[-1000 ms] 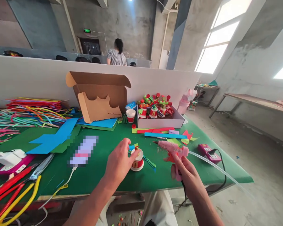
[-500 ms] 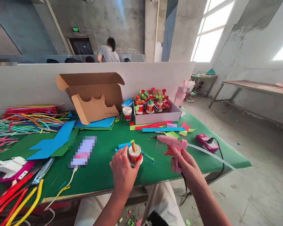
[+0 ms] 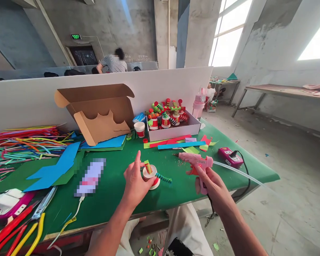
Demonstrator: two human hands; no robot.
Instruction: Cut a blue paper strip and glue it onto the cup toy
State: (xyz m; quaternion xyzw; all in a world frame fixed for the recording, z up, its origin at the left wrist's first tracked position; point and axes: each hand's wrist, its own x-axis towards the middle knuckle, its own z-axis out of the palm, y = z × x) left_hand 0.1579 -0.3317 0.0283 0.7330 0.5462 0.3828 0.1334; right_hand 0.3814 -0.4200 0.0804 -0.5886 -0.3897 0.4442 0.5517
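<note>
A small red-and-white paper cup (image 3: 149,172) stands upside down on the green tabletop, a folded green-and-red paper strip (image 3: 147,166) on its top. From its right side a folded teal-and-black paper strip (image 3: 164,178) sticks out. My left hand (image 3: 137,181) is round the cup's left side, thumb across its front and index finger raised; its other fingers are partly hidden. In my right hand (image 3: 210,183) is a pink hot glue gun (image 3: 194,160), nozzle pointing left, apart from the cup. A clear glue stick (image 3: 237,172) runs out of its back.
Finished-looking cup figures fill a white box (image 3: 173,133) at the back, beside a stack of paper cups (image 3: 139,129) and an open cardboard box (image 3: 101,124). Scissors (image 3: 44,204), a phone (image 3: 90,176) and pipe cleaners (image 3: 29,142) lie left. A magenta power socket (image 3: 230,157) sits right.
My left index finger has lifted off the cup and points up, while the thumb stays against it. The glue gun stays in my right hand. The whole view has shifted slightly.
</note>
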